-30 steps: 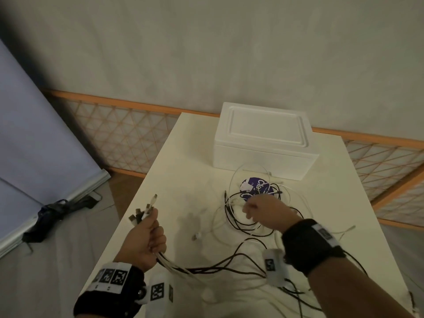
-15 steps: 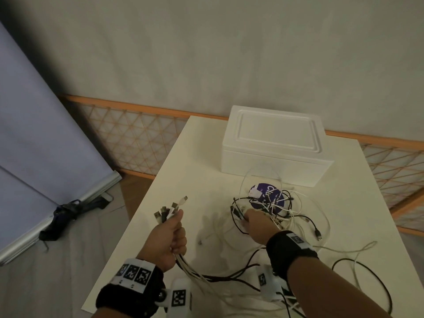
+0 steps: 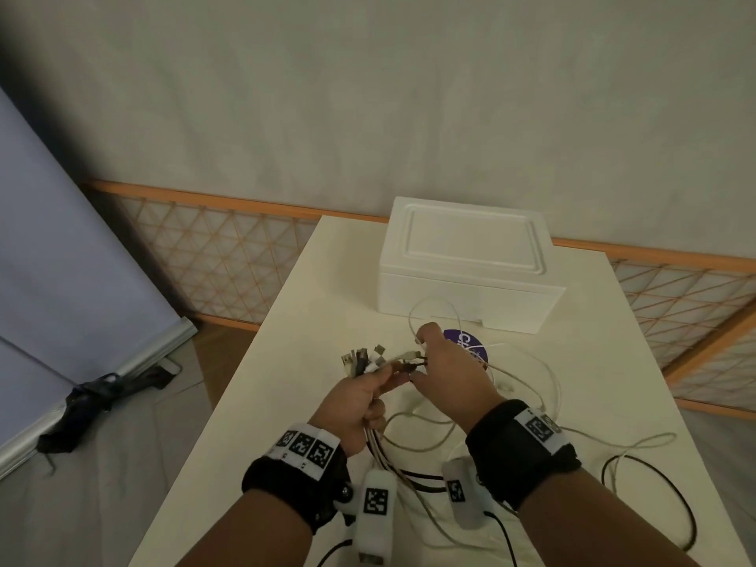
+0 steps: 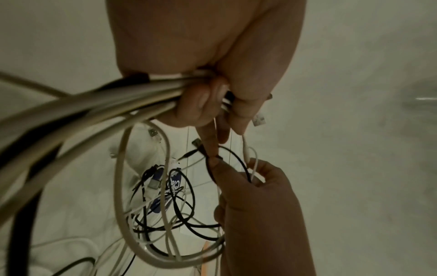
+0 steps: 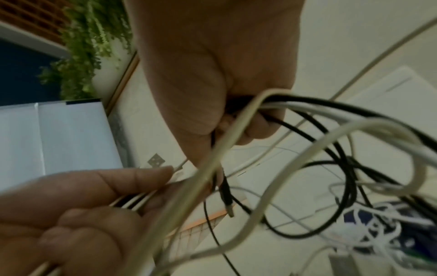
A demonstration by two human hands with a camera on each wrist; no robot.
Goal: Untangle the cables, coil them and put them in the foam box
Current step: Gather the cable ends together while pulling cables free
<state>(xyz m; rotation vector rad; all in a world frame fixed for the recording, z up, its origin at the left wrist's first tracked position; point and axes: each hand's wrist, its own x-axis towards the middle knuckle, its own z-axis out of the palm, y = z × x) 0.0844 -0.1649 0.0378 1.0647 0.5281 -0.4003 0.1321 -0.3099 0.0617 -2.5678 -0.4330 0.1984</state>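
Note:
My left hand point(image 3: 360, 396) grips a bundle of white and black cables point(image 4: 99, 100), their plug ends point(image 3: 364, 358) fanned out above the fist. Right beside it, my right hand point(image 3: 444, 372) pinches the plug ends of a black and a white cable point(image 3: 411, 360) and holds them against the bundle. In the right wrist view its fingers point(image 5: 255, 127) curl round black and white strands. Loose cable loops point(image 3: 638, 464) trail over the white table point(image 3: 286, 341). The white foam box point(image 3: 470, 272) stands lidded at the table's far end.
A purple round label point(image 3: 466, 341) lies under tangled strands in front of the box. An orange lattice fence point(image 3: 212, 251) runs behind the table. A grey panel point(image 3: 61, 259) leans at the left, with a dark strap point(image 3: 94, 399) on the floor.
My right hand has lifted cable ends off the tangle by the purple label and brought them left to my left hand's bundle. The left hand rose and moved right to meet it.

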